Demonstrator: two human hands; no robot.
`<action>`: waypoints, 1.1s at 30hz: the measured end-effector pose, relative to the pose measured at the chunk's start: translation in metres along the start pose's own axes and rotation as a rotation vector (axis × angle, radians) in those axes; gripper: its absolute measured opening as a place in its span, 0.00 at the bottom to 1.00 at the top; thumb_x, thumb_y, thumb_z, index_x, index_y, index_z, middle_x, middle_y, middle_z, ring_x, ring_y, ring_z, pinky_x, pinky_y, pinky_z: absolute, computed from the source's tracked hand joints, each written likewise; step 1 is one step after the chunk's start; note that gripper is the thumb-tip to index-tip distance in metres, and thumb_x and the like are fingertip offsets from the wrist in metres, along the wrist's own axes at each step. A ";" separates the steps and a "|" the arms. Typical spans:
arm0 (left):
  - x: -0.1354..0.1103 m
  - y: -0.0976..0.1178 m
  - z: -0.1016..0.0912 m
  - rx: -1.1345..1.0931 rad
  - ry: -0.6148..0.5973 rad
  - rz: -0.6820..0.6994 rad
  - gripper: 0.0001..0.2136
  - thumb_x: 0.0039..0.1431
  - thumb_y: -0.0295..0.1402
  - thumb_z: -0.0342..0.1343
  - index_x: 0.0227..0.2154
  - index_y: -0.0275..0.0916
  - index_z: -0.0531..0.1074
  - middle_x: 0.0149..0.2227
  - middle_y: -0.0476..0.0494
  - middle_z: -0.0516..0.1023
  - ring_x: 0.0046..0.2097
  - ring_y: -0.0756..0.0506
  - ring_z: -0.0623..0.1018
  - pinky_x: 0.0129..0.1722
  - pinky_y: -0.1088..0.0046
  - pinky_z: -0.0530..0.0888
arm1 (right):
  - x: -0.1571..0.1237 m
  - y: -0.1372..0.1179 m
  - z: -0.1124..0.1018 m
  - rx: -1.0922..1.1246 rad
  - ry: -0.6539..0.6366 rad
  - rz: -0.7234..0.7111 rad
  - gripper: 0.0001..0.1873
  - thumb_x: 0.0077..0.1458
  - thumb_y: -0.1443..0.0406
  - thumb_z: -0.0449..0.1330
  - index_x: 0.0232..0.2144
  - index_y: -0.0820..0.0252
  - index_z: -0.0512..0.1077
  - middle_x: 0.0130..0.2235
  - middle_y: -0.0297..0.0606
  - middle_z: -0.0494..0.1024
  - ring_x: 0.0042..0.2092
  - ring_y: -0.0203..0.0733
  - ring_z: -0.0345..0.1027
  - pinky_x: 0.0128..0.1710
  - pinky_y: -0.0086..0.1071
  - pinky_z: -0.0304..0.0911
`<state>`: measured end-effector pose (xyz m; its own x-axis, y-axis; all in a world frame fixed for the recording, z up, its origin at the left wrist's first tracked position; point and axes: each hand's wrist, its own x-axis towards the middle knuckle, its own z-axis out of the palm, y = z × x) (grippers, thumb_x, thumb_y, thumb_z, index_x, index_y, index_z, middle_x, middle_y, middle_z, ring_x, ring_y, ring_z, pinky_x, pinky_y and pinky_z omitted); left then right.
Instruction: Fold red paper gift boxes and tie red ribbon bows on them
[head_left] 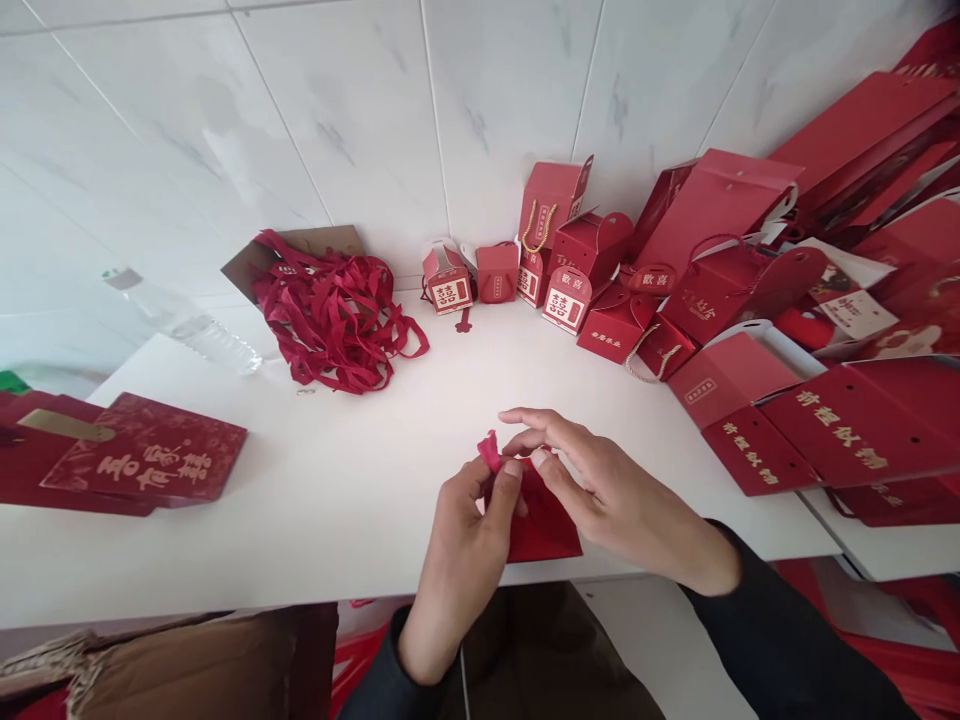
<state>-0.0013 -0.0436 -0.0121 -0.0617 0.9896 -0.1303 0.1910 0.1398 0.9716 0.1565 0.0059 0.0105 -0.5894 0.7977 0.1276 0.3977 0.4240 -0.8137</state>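
Near the front edge of the white table lies a small red box or packet, partly covered by my hands. My left hand is closed over its left side, thumb and fingers pinching a red ribbon whose pinkish end sticks up above the fingers. My right hand reaches over from the right with its fingers stretched out and apart. Its thumb tip is beside the upper edge of the red piece; whether it touches cannot be seen.
A heap of red ribbons spills from a brown box at the back. Left of it lies a clear plastic bottle. Red gift bags lie at the left. Several red gift boxes crowd the back and right. A cardboard carton stands below the table.
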 end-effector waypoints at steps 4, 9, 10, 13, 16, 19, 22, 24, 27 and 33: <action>0.002 -0.003 -0.004 -0.095 -0.001 -0.008 0.20 0.69 0.47 0.50 0.25 0.39 0.69 0.26 0.50 0.72 0.31 0.49 0.68 0.34 0.70 0.64 | 0.000 0.007 -0.002 -0.176 -0.001 -0.094 0.18 0.69 0.70 0.51 0.59 0.53 0.65 0.52 0.37 0.79 0.53 0.43 0.73 0.66 0.50 0.56; 0.002 -0.002 -0.006 -0.141 -0.011 -0.017 0.11 0.68 0.42 0.52 0.41 0.41 0.72 0.27 0.52 0.73 0.33 0.48 0.71 0.38 0.70 0.66 | -0.002 0.005 -0.003 -0.243 0.142 -0.057 0.12 0.68 0.69 0.52 0.50 0.54 0.70 0.46 0.38 0.79 0.51 0.45 0.72 0.60 0.48 0.63; 0.002 -0.001 -0.006 -0.133 -0.024 -0.005 0.09 0.68 0.40 0.53 0.42 0.41 0.72 0.27 0.52 0.73 0.33 0.48 0.71 0.37 0.70 0.66 | -0.003 0.003 -0.003 -0.231 0.172 -0.034 0.09 0.69 0.68 0.53 0.47 0.54 0.71 0.46 0.39 0.77 0.51 0.46 0.71 0.56 0.47 0.65; -0.001 0.004 -0.006 -0.086 -0.075 0.051 0.05 0.67 0.36 0.53 0.37 0.41 0.71 0.30 0.52 0.71 0.34 0.49 0.68 0.36 0.72 0.67 | -0.005 0.001 0.001 -0.173 0.138 0.038 0.04 0.68 0.63 0.57 0.41 0.53 0.72 0.45 0.37 0.76 0.50 0.47 0.70 0.51 0.44 0.67; -0.004 0.003 -0.005 -0.084 -0.059 0.058 0.03 0.66 0.34 0.53 0.39 0.42 0.70 0.30 0.53 0.70 0.33 0.49 0.68 0.36 0.73 0.67 | -0.006 0.000 0.006 -0.146 0.103 0.092 0.05 0.68 0.63 0.57 0.38 0.53 0.72 0.42 0.35 0.76 0.46 0.45 0.70 0.46 0.41 0.66; -0.008 -0.004 -0.003 -0.121 0.065 0.000 0.10 0.65 0.35 0.55 0.48 0.42 0.69 0.31 0.52 0.73 0.35 0.48 0.71 0.39 0.71 0.68 | -0.009 -0.001 0.008 -0.103 0.158 0.171 0.08 0.70 0.61 0.54 0.37 0.53 0.70 0.39 0.34 0.75 0.37 0.41 0.70 0.37 0.37 0.66; -0.012 -0.013 -0.001 -0.220 0.247 -0.038 0.17 0.63 0.36 0.59 0.53 0.43 0.66 0.35 0.50 0.77 0.38 0.47 0.73 0.42 0.69 0.70 | -0.015 -0.001 0.011 -0.003 0.229 0.288 0.10 0.69 0.57 0.55 0.36 0.53 0.68 0.34 0.32 0.74 0.30 0.39 0.67 0.28 0.32 0.64; -0.016 -0.017 0.001 -0.278 0.365 -0.010 0.18 0.63 0.37 0.61 0.53 0.45 0.67 0.37 0.50 0.78 0.39 0.47 0.75 0.44 0.69 0.72 | -0.020 0.001 0.014 0.050 0.287 0.319 0.07 0.67 0.59 0.57 0.36 0.53 0.68 0.34 0.32 0.75 0.33 0.40 0.69 0.28 0.31 0.64; -0.021 -0.022 0.003 -0.268 0.468 0.070 0.13 0.63 0.38 0.62 0.50 0.45 0.74 0.41 0.47 0.78 0.45 0.46 0.78 0.50 0.67 0.73 | -0.025 0.002 0.019 0.019 0.389 0.278 0.03 0.67 0.62 0.57 0.41 0.51 0.71 0.40 0.35 0.79 0.39 0.43 0.72 0.32 0.32 0.67; -0.024 -0.024 0.010 -0.135 0.363 0.209 0.08 0.67 0.32 0.57 0.45 0.49 0.78 0.44 0.49 0.81 0.49 0.47 0.80 0.55 0.68 0.74 | -0.023 -0.003 0.025 -0.130 0.244 0.107 0.06 0.66 0.66 0.58 0.43 0.52 0.73 0.44 0.38 0.78 0.48 0.49 0.71 0.48 0.44 0.67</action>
<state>0.0058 -0.0708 -0.0345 -0.3799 0.9164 0.1261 0.1075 -0.0917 0.9900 0.1519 -0.0245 -0.0042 -0.3587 0.9139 0.1901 0.5446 0.3703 -0.7525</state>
